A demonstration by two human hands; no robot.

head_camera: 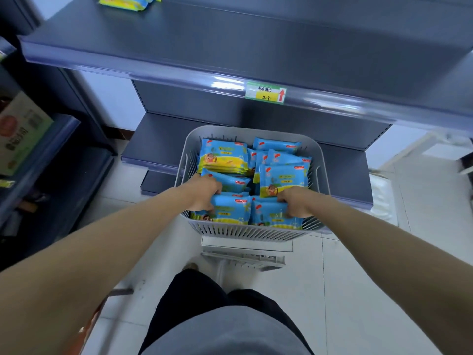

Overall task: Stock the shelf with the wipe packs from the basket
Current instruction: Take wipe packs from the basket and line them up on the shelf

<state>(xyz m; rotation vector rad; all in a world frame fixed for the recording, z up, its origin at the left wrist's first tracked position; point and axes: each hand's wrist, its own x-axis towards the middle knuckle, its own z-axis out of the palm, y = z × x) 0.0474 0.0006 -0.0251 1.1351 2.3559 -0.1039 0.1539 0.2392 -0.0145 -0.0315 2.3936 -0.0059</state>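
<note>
Bare forearms (102, 242) reach into the white basket (250, 233), where left grip (204, 192) and right grip (294, 202) each curl round a blue wipe pack (231, 210), apparently the pick-up step, which next calls for lifting both onto the shelf (230, 44) above.

Bare shelf (230, 42) above basket (256, 233) crowded with wipe packs (225, 155).

We had a single view, from a wide-angle camera worn on the person's head, which faced forward and steeply down. It sat near enough that the left hand (204, 192) and right hand (297, 202) reached the basket (252, 233) at mid-frame, with the shelf (179, 47) bowed across the top and the person's legs (217, 316) at the bottom edge.
</note>
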